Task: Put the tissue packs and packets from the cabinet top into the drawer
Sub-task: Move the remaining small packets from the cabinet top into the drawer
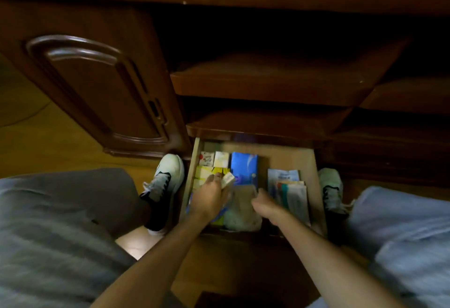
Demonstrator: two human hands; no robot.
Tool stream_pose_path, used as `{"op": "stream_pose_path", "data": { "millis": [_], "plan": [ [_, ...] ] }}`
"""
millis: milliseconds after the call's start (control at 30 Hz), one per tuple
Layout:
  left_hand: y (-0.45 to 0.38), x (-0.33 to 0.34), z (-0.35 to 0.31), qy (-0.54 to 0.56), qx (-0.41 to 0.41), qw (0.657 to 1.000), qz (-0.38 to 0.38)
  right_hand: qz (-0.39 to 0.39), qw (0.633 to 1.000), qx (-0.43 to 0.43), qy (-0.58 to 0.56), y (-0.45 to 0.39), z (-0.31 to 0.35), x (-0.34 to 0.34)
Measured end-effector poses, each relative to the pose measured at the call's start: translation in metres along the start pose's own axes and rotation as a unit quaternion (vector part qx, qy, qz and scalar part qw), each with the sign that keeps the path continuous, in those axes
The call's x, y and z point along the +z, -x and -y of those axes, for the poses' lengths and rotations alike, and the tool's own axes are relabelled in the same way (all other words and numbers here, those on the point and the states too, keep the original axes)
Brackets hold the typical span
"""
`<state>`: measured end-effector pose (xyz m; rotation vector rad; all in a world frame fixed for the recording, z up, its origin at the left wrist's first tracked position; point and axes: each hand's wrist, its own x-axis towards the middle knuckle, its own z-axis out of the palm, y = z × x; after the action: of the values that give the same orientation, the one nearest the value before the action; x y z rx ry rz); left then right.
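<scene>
Already the drawer (314,176) holds most packs: my left hand (210,198) grips a small tissue pack (227,179) just left of the blue pack (244,166), my right hand (264,204) pinches a grey pouch (243,208) below it. Cabinet top unseen, so what remains I cannot tell.

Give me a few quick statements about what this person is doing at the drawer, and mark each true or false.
1. The drawer is pulled open. True.
2. Both hands are inside the drawer. True: the left hand and the right hand both reach in.
3. The left hand is empty. False: its fingers hold a small pale packet.
4. The blue tissue pack lies on the floor. False: it sits in the drawer, toward the back.
5. The person is barefoot. False: a white shoe shows beside the drawer.
</scene>
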<state>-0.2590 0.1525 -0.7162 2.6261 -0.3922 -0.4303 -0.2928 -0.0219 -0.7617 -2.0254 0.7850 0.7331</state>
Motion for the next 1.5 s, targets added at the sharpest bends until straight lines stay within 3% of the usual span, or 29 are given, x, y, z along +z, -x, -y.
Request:
{"op": "stream_pose_path", "data": {
  "millis": [100, 267, 400, 467, 633, 733, 867, 1067, 1200, 1500],
  "plan": [
    [-0.002, 0.019, 0.011, 0.117, -0.024, 0.991, 0.065, -0.013, 0.982, -0.018, 0.189, -0.011, -0.002, -0.002],
    [-0.018, 0.018, 0.021, 0.189, -0.076, 0.979, 0.007, -0.085, 0.992, -0.055, 0.074, -0.025, 0.004, -0.004],
    [-0.027, 0.011, 0.024, 0.182, -0.075, 0.979, -0.060, -0.216, 0.963, -0.158, 0.038, -0.029, 0.012, 0.001],
    [-0.027, 0.011, 0.024, 0.128, -0.054, 0.986, -0.089, -0.196, 0.958, -0.210, -0.014, -0.031, 0.024, 0.004],
    [-0.026, 0.019, 0.029, 0.053, 0.011, 0.993, -0.106, 0.017, 0.962, -0.234, -0.139, -0.036, 0.071, 0.017],
    [-0.030, 0.015, 0.040, 0.091, -0.021, 0.988, -0.124, -0.021, 0.958, -0.228, -0.174, -0.055, 0.088, 0.023],
    [-0.029, 0.012, 0.067, 0.050, -0.110, 0.981, -0.154, -0.061, 0.963, -0.200, -0.171, -0.084, 0.107, 0.026],
    [-0.021, 0.035, 0.080, 0.128, -0.153, 0.976, -0.084, -0.099, 0.960, -0.249, -0.075, -0.121, 0.135, 0.053],
    [-0.019, 0.044, 0.082, 0.102, -0.158, 0.978, -0.086, -0.205, 0.920, -0.297, 0.152, -0.138, 0.128, 0.065],
    [-0.019, 0.046, 0.086, 0.077, -0.144, 0.983, -0.079, -0.156, 0.909, -0.252, 0.292, -0.152, 0.135, 0.071]
  ]
}}
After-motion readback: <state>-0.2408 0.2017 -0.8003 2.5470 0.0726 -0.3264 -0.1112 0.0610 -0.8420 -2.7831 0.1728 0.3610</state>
